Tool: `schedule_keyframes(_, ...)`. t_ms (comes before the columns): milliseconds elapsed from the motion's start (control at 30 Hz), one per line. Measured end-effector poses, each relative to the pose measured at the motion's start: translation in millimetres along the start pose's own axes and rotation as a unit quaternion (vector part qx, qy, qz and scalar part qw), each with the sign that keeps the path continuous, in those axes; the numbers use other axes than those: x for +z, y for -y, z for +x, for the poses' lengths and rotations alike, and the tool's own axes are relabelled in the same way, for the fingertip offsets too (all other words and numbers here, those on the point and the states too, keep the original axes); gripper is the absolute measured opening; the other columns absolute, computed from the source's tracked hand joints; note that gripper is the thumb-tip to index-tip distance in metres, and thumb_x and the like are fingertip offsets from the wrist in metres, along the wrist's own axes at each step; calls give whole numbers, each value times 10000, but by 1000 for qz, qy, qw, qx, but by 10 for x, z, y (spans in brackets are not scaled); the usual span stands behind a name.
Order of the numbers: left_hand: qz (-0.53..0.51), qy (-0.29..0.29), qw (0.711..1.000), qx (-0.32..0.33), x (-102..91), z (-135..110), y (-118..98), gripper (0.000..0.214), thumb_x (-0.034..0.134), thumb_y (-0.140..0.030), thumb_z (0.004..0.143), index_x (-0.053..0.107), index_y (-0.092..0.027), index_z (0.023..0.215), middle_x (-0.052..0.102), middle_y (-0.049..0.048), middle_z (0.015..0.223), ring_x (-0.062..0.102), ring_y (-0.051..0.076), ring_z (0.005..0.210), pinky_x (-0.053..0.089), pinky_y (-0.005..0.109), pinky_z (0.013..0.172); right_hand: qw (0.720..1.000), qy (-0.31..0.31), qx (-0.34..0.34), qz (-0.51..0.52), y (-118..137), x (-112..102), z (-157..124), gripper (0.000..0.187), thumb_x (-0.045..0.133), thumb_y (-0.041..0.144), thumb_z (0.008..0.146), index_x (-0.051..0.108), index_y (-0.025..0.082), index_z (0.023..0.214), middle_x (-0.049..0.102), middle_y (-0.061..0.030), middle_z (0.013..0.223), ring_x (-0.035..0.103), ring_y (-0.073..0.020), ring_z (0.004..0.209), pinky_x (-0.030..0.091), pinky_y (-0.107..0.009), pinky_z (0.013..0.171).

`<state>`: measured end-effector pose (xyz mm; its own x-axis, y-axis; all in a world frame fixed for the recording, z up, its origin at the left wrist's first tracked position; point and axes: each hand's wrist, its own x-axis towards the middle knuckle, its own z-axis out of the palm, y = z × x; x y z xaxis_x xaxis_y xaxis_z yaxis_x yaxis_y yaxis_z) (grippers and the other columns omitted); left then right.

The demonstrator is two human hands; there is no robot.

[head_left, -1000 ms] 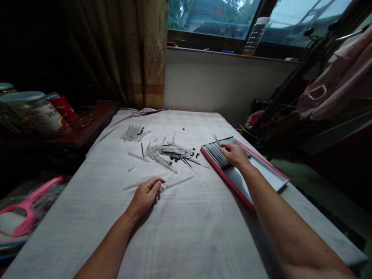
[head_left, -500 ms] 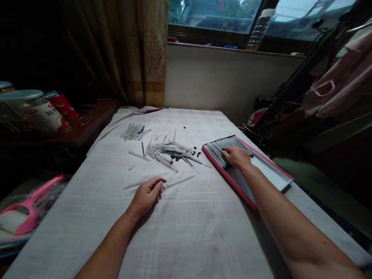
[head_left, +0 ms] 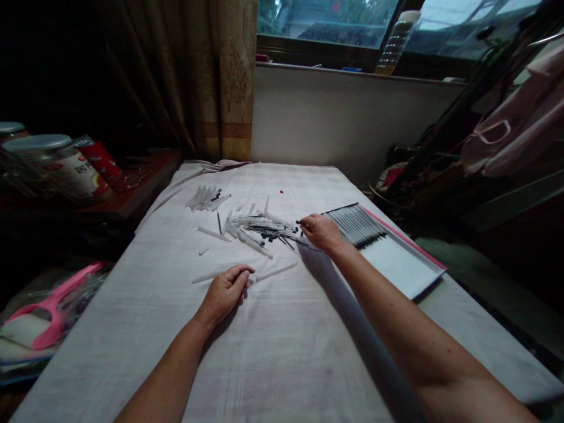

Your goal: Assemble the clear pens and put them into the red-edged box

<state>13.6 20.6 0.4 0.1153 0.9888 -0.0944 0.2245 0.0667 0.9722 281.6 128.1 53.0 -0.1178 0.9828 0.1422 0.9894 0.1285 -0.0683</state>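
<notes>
My right hand (head_left: 324, 232) reaches over the right edge of a loose pile, thumb and fingers pinched at a small black pen plug (head_left: 298, 222). The pile holds clear pen barrels (head_left: 251, 241), thin dark refills (head_left: 282, 233) and several black plugs (head_left: 267, 237). Resting on the cloth nearer me, my left hand (head_left: 227, 291) is closed with fingers curled; whatever lies inside is hidden. One pen barrel (head_left: 277, 271) lies just right of it, another (head_left: 205, 277) to its left. On the right, a shallow pink-edged tray (head_left: 403, 270) carries a row of pens (head_left: 355, 225).
A neat bunch of barrels (head_left: 205, 198) lies at the back left of the white tablecloth (head_left: 264, 352). A tiny red piece (head_left: 281, 191) sits behind the pile. Jars (head_left: 57, 170) stand on a side table at left, above pink-handled scissors (head_left: 55, 308).
My right hand has moved left from the row of pens in the tray to the black plugs beside the pile. My left hand stays in place.
</notes>
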Motion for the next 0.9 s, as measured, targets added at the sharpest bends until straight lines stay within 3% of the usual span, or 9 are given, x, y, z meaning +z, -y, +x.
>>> schedule_keyframes(200,4,7,1000,9,-10,10,15,386,567,-487,798,683,-155,957,554,-23,601,503,93,456,373,190,430,998,57,-11,-21,306,129,342,376,438,284,937,651,254,1246,658,-76,1268,603,-226,1138,462,-293,881)
schedule_keyframes(400,-8,11,1000,1,-9,13,15,385,569,-485,797,683,-156,962,558,-24,603,500,91,448,369,193,430,993,106,15,-47,398,210,629,317,513,199,863,740,126,1072,708,-203,1112,640,-291,1079,483,-338,848)
schedule_keyframes(533,-6,12,1000,1,-9,22,48,378,570,-477,802,689,-157,964,560,-23,606,505,92,450,375,196,435,993,106,12,-53,419,237,664,315,511,153,852,720,90,1079,696,-224,1119,633,-291,1085,474,-334,851)
schedule_keyframes(733,-27,-5,1000,5,-2,24,43,389,605,-479,785,706,-152,969,577,-15,618,506,87,460,376,194,436,999,33,12,-13,477,115,381,306,435,271,952,636,154,1151,688,-163,1136,621,-255,1051,449,-315,828)
schedule_keyframes(800,-52,-34,998,7,4,32,29,450,636,-490,768,700,-149,1054,598,-5,651,522,91,486,382,194,439,997,7,-12,73,533,96,161,255,465,304,951,638,194,1102,714,-111,1041,646,-216,930,444,-284,763)
schedule_keyframes(900,-86,-84,993,4,0,52,22,602,672,-537,737,652,-140,1189,617,4,683,521,92,496,379,191,421,970,24,-105,217,670,130,-226,157,556,247,898,655,208,1013,717,-47,929,632,-161,780,427,-250,700)
